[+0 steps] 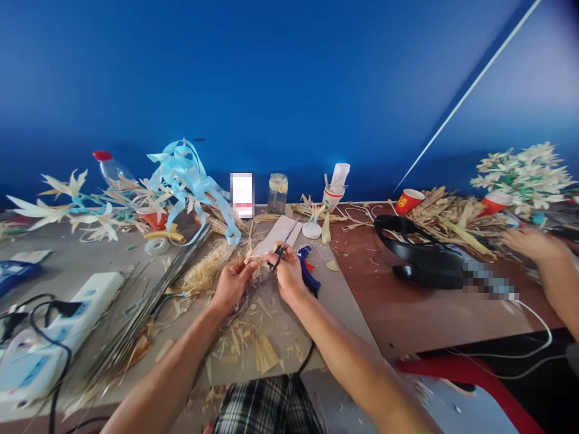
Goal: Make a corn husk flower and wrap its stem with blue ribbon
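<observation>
Our left hand (pixel 233 282) pinches a dry husk strip (pixel 251 258) | right hand (pixel 288 272) grips black scissors (pixel 281 248), blades at the strip | husk scraps (pixel 246 343) below.

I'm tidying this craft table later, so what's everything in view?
husk strip: one, tan, held at centre
scissors: one, black, held at centre
glue gun: one, blue, right of the scissors
husk scraps: many, tan, near table edge
wires: one bundle, grey, left of centre
power strip: one, white, near left
ribbon: one tangle, light blue, back left
jar: one, clear, by the wall
cups: two, red, back right
flowers: one bunch, white, far right
other person's hand: one, right edge
left hand: grip on husk strip
right hand: grip on scissors
</observation>
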The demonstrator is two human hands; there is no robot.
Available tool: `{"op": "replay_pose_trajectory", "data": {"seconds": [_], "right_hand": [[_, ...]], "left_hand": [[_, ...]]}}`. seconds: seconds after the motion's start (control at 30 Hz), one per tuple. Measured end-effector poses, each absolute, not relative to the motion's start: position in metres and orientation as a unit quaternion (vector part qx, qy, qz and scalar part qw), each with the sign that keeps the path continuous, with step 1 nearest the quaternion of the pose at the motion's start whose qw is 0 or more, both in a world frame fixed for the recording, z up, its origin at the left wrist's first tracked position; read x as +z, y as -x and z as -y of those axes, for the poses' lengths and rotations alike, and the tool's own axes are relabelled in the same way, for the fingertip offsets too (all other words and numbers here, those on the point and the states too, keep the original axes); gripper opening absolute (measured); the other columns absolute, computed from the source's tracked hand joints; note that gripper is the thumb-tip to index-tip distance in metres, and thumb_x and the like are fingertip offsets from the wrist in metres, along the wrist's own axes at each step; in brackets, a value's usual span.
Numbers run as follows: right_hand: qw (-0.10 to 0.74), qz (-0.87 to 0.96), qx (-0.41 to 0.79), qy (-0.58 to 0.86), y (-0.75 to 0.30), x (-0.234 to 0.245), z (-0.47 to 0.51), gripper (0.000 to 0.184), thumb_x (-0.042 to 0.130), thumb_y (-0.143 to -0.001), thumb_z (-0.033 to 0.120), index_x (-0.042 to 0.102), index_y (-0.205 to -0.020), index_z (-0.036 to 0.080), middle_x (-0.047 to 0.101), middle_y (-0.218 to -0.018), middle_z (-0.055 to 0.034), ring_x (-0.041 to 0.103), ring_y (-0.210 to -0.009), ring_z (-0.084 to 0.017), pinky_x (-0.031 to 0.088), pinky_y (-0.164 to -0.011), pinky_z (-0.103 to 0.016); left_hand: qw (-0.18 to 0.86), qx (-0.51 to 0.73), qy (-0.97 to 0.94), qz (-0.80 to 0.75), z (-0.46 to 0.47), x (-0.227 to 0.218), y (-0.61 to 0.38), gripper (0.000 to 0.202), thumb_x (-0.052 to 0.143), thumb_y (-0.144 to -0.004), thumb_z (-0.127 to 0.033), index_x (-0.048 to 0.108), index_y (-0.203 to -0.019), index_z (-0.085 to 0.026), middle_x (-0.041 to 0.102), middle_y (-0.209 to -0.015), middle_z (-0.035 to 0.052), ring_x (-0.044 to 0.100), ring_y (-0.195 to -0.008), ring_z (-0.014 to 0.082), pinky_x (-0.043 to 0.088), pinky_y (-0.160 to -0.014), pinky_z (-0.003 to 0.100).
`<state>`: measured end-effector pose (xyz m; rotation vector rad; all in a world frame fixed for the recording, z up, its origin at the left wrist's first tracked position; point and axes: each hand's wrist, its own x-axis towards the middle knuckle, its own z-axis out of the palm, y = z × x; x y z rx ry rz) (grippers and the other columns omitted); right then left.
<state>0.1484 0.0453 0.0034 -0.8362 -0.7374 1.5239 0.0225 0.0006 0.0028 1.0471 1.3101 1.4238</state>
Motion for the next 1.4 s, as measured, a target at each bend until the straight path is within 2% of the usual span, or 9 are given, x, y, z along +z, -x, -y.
{"op": "replay_pose_trajectory", "data": {"seconds": [0.2, 0.27, 0.4, 0.57, 0.77, 0.93, 1.1, 1.3, 1.4], "right_hand": [[0.625, 0.279, 0.628, 0.372, -0.166, 0.001, -0.062, 0.047, 0.07, -0.055, 0.022, 0.049, -0.097, 0.021, 0.052, -0.062, 0.0094, 0.045, -0.047, -0.005, 0.031, -0.044, -0.017], [0.622, 0.283, 0.633, 0.364, -0.164, 0.002, -0.06, 0.048, 0.071, -0.054, 0.022, 0.049, -0.096, 0.021, 0.052, -0.063, 0.009, 0.046, -0.048, -0.005, 0.032, -0.044, -0.017], [0.609, 0.326, 0.635, 0.347, -0.153, 0.004, -0.047, 0.047, 0.072, -0.057, 0.023, 0.047, -0.096, 0.021, 0.053, -0.065, 0.0082, 0.048, -0.052, -0.006, 0.036, -0.047, -0.018], [0.599, 0.38, 0.621, 0.334, -0.146, 0.002, -0.038, 0.043, 0.07, -0.061, 0.023, 0.048, -0.098, 0.021, 0.055, -0.068, 0.0072, 0.049, -0.054, -0.007, 0.037, -0.048, -0.019], [0.603, 0.364, 0.622, 0.342, -0.145, 0.004, -0.037, 0.044, 0.071, -0.06, 0.021, 0.048, -0.097, 0.021, 0.054, -0.066, 0.0083, 0.05, -0.055, -0.007, 0.039, -0.052, -0.02], [0.616, 0.339, 0.626, 0.337, -0.148, 0.006, -0.04, 0.045, 0.072, -0.058, 0.02, 0.048, -0.096, 0.02, 0.057, -0.069, 0.0072, 0.052, -0.058, -0.007, 0.041, -0.058, -0.021], [0.612, 0.339, 0.618, 0.359, -0.153, 0.006, -0.045, 0.046, 0.072, -0.056, 0.022, 0.048, -0.095, 0.02, 0.058, -0.07, 0.0055, 0.051, -0.058, -0.007, 0.039, -0.055, -0.021], [0.613, 0.383, 0.595, 0.351, -0.161, 0.003, -0.048, 0.042, 0.069, -0.062, 0.026, 0.048, -0.098, 0.021, 0.056, -0.073, 0.0046, 0.048, -0.058, -0.007, 0.036, -0.052, -0.02], [0.572, 0.427, 0.617, 0.332, -0.167, 0.001, -0.048, 0.037, 0.066, -0.067, 0.03, 0.05, -0.099, 0.021, 0.055, -0.069, 0.004, 0.045, -0.055, -0.007, 0.033, -0.051, -0.021]], "left_hand": [[0.493, 0.648, -0.334, -0.475, -0.003, -0.001, -0.011, 0.025, 0.072, -0.067, -0.039, 0.062, -0.067, -0.016, 0.04, -0.048, -0.007, 0.035, -0.044, 0.0056, 0.032, -0.047, 0.02], [0.522, 0.639, -0.318, -0.467, -0.003, 0.0, -0.015, 0.027, 0.073, -0.065, -0.039, 0.067, -0.076, -0.015, 0.036, -0.047, -0.0082, 0.033, -0.043, 0.0049, 0.034, -0.048, 0.02], [0.548, 0.604, -0.324, -0.48, 0.0, 0.001, -0.024, 0.035, 0.075, -0.063, -0.041, 0.07, -0.085, -0.014, 0.04, -0.052, -0.0067, 0.034, -0.044, 0.0047, 0.034, -0.048, 0.02], [0.564, 0.578, -0.351, -0.474, -0.001, -0.004, -0.026, 0.029, 0.073, -0.066, -0.043, 0.065, -0.07, -0.015, 0.039, -0.05, -0.006, 0.031, -0.044, 0.0051, 0.029, -0.047, 0.021], [0.496, 0.557, -0.412, -0.524, -0.002, -0.002, -0.024, 0.033, 0.069, -0.069, -0.041, 0.053, -0.06, -0.015, 0.039, -0.05, -0.0056, 0.031, -0.047, 0.0059, 0.023, -0.046, 0.021], [0.466, 0.545, -0.436, -0.543, -0.002, -0.001, -0.02, 0.035, 0.067, -0.07, -0.044, 0.048, -0.06, -0.016, 0.037, -0.05, -0.0059, 0.029, -0.048, 0.0063, 0.021, -0.046, 0.021], [0.46, 0.536, -0.443, -0.552, -0.004, -0.004, -0.017, 0.038, 0.066, -0.069, -0.047, 0.046, -0.059, -0.016, 0.036, -0.05, -0.006, 0.029, -0.047, 0.0063, 0.02, -0.046, 0.022], [0.457, 0.557, -0.409, -0.56, -0.005, -0.002, -0.009, 0.038, 0.066, -0.069, -0.048, 0.049, -0.059, -0.016, 0.041, -0.049, -0.0055, 0.033, -0.046, 0.0067, 0.024, -0.046, 0.021], [0.47, 0.585, -0.376, -0.544, -0.006, -0.001, -0.002, 0.036, 0.067, -0.068, -0.047, 0.051, -0.061, -0.016, 0.042, -0.05, -0.0055, 0.035, -0.046, 0.0069, 0.028, -0.047, 0.021]]}}
